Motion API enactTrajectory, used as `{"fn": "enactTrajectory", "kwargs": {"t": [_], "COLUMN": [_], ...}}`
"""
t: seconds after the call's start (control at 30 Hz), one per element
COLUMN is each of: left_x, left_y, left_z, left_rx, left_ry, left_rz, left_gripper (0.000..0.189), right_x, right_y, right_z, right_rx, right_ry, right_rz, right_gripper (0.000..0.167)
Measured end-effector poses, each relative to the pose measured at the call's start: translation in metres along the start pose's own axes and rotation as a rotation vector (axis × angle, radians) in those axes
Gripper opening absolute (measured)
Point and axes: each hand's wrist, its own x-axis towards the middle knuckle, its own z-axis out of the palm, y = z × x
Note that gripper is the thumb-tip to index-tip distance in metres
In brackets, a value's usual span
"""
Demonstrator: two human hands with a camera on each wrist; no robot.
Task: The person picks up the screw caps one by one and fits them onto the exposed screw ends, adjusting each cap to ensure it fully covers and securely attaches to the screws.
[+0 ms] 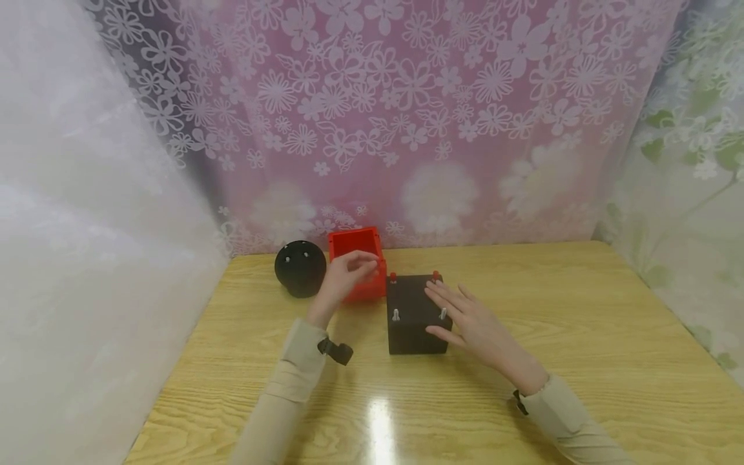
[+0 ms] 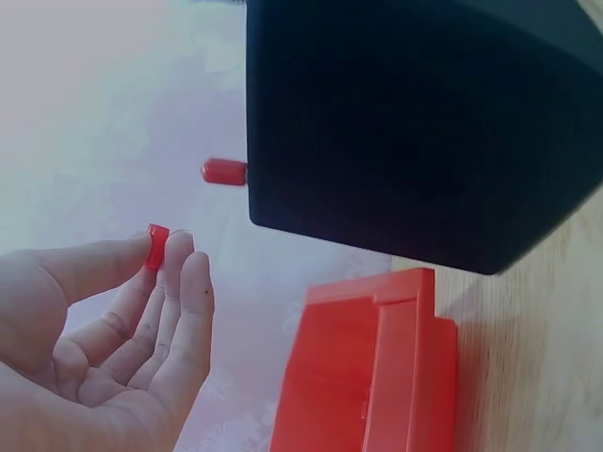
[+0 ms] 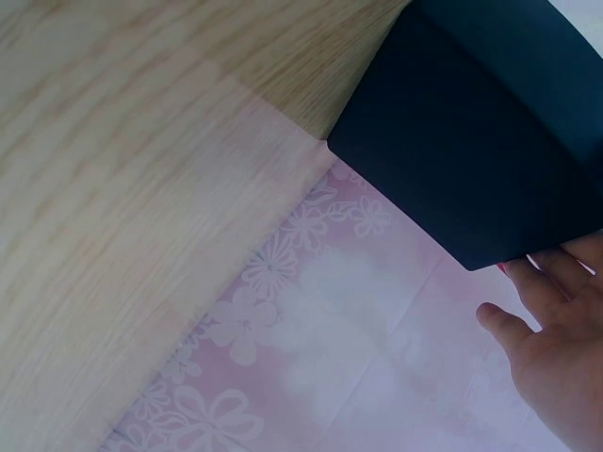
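A black box [image 1: 415, 332] stands on the table, with bare metal posts [image 1: 396, 315] on its near top edge and red caps [image 1: 392, 276] on its far posts. Between thumb and fingertips, my left hand [image 1: 344, 279] pinches a small red cap [image 2: 156, 247], held in the air left of the box, over the red bin. My right hand [image 1: 479, 326] lies over the box's right side with fingers extended, fingertips by the far right red cap [image 1: 436, 276]. In the right wrist view only a speck of red shows at those fingertips.
The open red bin [image 1: 366, 294] sits left of and slightly behind the box. Farther left is a round black object [image 1: 299, 268] with several small pale posts on top. A floral curtain [image 1: 407, 129] hangs behind the wooden table [image 1: 552, 297].
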Motion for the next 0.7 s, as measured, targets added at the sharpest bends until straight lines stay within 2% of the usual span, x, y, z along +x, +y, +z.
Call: {"fn": "enactTrajectory", "kwargs": {"t": [0.1, 0.2, 0.47, 0.7], "left_x": [-0.008, -0.015, -0.028, -0.037], "left_y": [0.002, 0.003, -0.006, -0.009], "left_z": [0.001, 0.002, 0.005, 0.005], "left_rx": [0.007, -0.031, -0.046, -0.062], "left_ry": [-0.003, -0.016, -0.067, -0.077], "left_rz": [0.015, 0.025, 0.051, 0.085], "left_gripper": [0.029, 0.027, 0.031, 0.028], "right_x": [0.000, 0.000, 0.000, 0.000], "right_y": [0.001, 0.001, 0.001, 0.001], "right_z": [0.001, 0.001, 0.002, 0.002], "right_rx": [-0.003, -0.006, 0.003, 0.005], "right_ry": [0.004, 0.012, 0.025, 0.022], "right_rz": [-0.004, -0.012, -0.014, -0.011], "right_gripper": [0.076, 0.076, 0.075, 0.076]}}
